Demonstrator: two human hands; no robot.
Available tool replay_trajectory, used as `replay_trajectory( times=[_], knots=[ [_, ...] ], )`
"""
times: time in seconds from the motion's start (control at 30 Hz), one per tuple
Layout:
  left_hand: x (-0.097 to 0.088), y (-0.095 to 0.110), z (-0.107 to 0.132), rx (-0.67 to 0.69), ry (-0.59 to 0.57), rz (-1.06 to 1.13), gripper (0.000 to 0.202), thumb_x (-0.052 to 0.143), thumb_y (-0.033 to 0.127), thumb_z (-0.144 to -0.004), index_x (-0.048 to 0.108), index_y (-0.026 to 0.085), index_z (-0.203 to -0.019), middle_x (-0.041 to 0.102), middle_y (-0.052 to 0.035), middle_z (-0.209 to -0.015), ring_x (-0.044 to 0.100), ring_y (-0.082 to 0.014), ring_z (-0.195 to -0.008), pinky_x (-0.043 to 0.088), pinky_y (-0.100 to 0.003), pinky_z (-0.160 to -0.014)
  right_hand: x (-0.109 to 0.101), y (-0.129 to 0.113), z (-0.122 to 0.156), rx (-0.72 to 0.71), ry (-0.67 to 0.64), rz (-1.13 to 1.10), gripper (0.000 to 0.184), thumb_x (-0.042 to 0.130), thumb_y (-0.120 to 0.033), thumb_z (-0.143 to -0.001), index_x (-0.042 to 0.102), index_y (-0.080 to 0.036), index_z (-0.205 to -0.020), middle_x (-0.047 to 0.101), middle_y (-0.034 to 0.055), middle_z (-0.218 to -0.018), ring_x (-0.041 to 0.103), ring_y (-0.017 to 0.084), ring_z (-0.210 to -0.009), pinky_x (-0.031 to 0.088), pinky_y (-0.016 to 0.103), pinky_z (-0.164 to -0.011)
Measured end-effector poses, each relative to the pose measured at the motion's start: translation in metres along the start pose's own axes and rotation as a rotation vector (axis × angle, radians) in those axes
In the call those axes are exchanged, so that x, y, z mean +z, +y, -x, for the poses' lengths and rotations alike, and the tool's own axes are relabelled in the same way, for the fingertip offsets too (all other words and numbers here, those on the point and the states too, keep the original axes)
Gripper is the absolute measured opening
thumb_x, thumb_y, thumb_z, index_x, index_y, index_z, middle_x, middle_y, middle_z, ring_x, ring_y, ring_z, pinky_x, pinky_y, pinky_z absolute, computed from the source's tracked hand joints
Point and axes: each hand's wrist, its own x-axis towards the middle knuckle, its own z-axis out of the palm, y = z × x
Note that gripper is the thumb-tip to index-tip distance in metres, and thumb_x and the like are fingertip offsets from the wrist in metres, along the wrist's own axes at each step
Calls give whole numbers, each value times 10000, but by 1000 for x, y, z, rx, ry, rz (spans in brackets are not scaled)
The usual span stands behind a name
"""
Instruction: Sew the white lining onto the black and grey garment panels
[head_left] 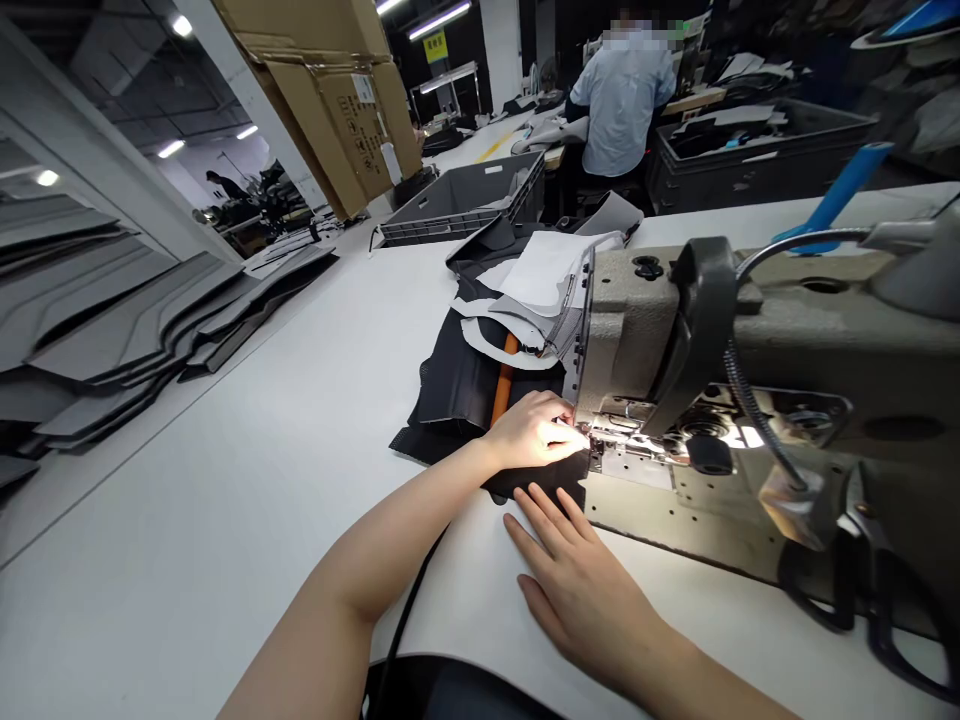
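My right hand (581,585) lies flat, lower centre of frame, palm down on the white surface (247,500), fingers spread and open, holding nothing; fingertips touch the near edge of the black fabric piece (457,385). Just above it, my left hand (534,432) presses down on that fabric right beside the needle area of the sewing machine (750,400); fingers bunched at the lit spot, looks like a pinch on the fabric edge, but glare hides whether the grip actually closes. The fabric runs from centre frame up and away, under the machine head at right. An orange strip (504,380) lies on the fabric just past my left hand. White pattern pieces (540,275) are piled on the fabric's far end, against the machine's left face. Left edge of frame: stacks of grey cut panels (135,320). Further back, upper centre: grey plastic crate (465,200) on the surface, cardboard boxes (330,90) leaning above it. Upper right: a person in a light blue shirt (622,100), back turned, at another station.
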Motion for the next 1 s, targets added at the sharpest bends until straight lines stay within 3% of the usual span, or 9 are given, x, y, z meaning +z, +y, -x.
replay_trajectory(
  times=[0.3,0.6,0.73,0.83,0.93,1.0],
  knots=[
    [1,0,-1,-6,18,6,229,558,338,-893,726,225,-787,635,-45,-999,533,-173,-926,379,-304,-820,-3,-1,-1,16,-33,8,438,417,-321,-930,473,-143,-1326,395,176,-1410,330,318,-1315,317,533,-1044],
    [-3,4,1,-24,-2,-15,212,593,341,-863,723,227,-740,626,-41,-862,541,-180,-883,403,-307,-789,0,-3,0,12,-24,9,439,454,-288,-904,480,-162,-1324,384,160,-1420,344,328,-1306,341,531,-1034],
    [-1,2,5,-24,108,82,169,615,334,-847,718,212,-793,629,-38,-852,555,-172,-880,434,-305,-824,-5,-2,-1,-17,-2,-33,393,454,-221,-893,513,-171,-1279,432,155,-1388,371,321,-1290,354,543,-1020],
    [-2,1,7,-146,203,152,178,572,274,-870,692,180,-777,635,-43,-877,565,-161,-897,456,-290,-853,-12,0,-3,-159,113,-186,315,432,-125,-873,575,-167,-1150,562,127,-1256,452,265,-1230,369,497,-1021],
    [-5,-1,7,-413,172,73,237,485,240,-908,677,166,-790,629,-57,-956,561,-160,-963,459,-279,-882,-16,0,-6,-287,253,-376,259,419,-89,-862,578,-141,-1061,644,106,-1083,552,197,-1079,445,371,-934],
    [-6,-3,4,-542,126,4,251,436,225,-920,677,157,-905,616,-77,-1036,541,-179,-1026,439,-308,-925,-17,0,-7,-331,270,-462,238,405,-95,-868,571,-144,-1032,657,94,-1017,586,176,-956,477,331,-819]
  ],
)
